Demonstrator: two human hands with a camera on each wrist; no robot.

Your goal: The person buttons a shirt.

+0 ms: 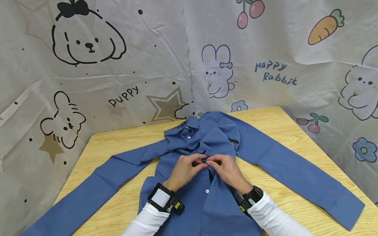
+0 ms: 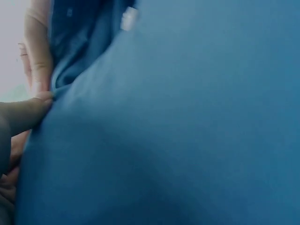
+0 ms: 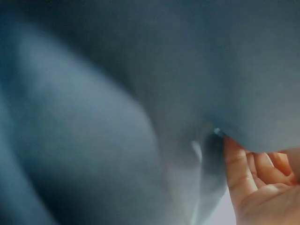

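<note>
A blue long-sleeved button-up shirt [image 1: 192,200] lies front up, collar [image 1: 192,123] at the far end. At the middle of its front opening, my left hand [image 1: 183,170] pinches the cloth between thumb and fingers. My right hand [image 1: 228,169] pinches the same spot from the other side, fingertips nearly meeting the left ones. What lies between the fingertips is mostly hidden. A white button [image 1: 207,191] shows below the hands, and another white button [image 1: 189,137] sits near the collar. Blue cloth fills much of both wrist views, with a blurred button [image 2: 129,18] in the left one.
The shirt rests on a light wooden table [image 1: 265,200]. One sleeve [image 1: 127,170] stretches to the near left, the other sleeve [image 1: 295,164] to the near right. Behind the table hangs a pale printed curtain [image 1: 165,42] with cartoon animals.
</note>
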